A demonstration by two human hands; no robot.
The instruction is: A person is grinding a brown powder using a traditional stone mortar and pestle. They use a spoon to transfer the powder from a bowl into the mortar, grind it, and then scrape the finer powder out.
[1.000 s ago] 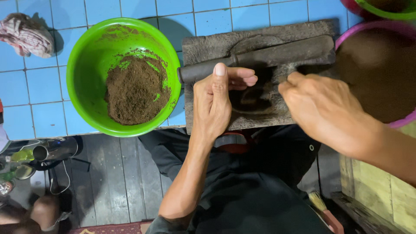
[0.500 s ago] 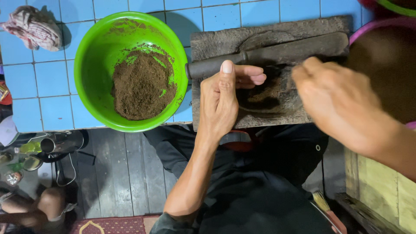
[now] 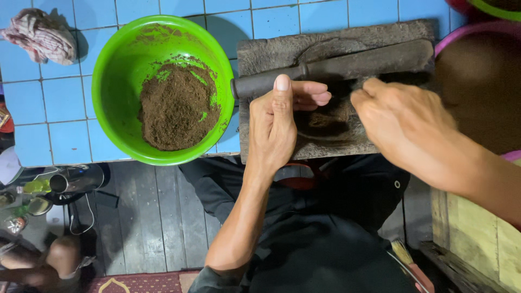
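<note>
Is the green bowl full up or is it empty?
Neither: the green bowl is only partly filled. A heap of brown powder sits at the bottom, and the green walls above it show bare, with just some smears.

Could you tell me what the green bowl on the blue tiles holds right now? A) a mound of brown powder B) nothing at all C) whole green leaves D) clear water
A: the green bowl holds a mound of brown powder, with smears of it on the inner wall.

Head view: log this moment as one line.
left hand on dark board, thumb by roller handle | right hand over brown powder on board | green bowl of brown powder on blue tiles
</note>
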